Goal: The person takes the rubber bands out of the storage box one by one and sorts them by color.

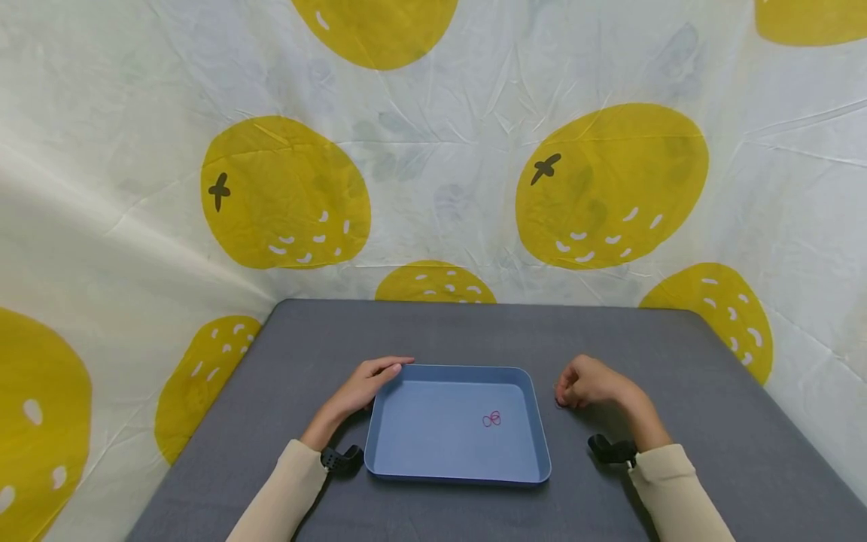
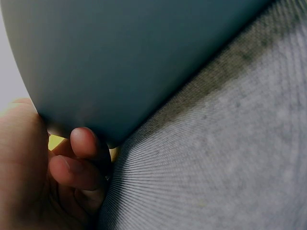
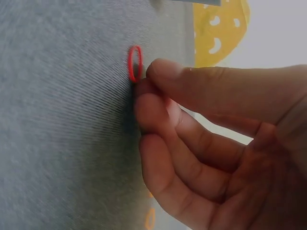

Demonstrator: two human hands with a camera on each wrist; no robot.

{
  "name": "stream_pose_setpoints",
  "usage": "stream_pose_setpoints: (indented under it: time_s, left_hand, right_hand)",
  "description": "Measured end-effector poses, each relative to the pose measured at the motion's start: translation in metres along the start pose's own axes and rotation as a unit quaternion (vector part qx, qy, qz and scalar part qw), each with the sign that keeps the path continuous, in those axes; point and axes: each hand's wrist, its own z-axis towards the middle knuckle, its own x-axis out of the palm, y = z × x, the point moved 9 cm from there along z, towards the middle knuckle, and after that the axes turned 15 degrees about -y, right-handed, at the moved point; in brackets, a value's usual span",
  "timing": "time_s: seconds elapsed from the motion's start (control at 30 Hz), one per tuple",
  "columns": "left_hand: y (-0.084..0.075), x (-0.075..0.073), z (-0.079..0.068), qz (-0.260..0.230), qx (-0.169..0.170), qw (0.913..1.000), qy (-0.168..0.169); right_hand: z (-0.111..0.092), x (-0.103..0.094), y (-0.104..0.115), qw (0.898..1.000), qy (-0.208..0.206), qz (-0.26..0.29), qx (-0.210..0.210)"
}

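Observation:
A blue rectangular tray (image 1: 433, 444) lies on the grey table, with a few thin red rubber bands (image 1: 491, 418) inside, right of its middle. My left hand (image 1: 366, 385) holds the tray's far left corner, thumb along the rim. In the left wrist view, curled fingers (image 2: 79, 158) rest against the tray's outer wall (image 2: 120, 62). Right of the tray, low over the cloth, my right hand (image 1: 588, 382) pinches a red rubber band (image 3: 130, 64) between thumb and fingertips. Part of that loop is hidden by the fingers.
Grey cloth (image 1: 474, 331) covers the table. Behind it hangs a white curtain (image 1: 440, 188) with large yellow fruit prints. A small orange loop (image 3: 150, 219) shows past my fingers in the right wrist view. Black cameras are strapped to both wrists.

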Motion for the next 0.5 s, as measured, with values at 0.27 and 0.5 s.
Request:
stream_pose_setpoints:
  time_s: [0.27,0.5]
  left_hand:
    - [-0.001,0.0,0.0,-0.008,-0.002,1.0,0.005]
    - [-0.002,0.0,0.0,-0.006,0.0,1.0,0.003]
  right_hand:
    - [-0.004,-0.021,0.004,0.999,-0.032,0.02,0.009]
    - [-0.01,-0.041,0.023,0.997,-0.051,0.053,-0.017]
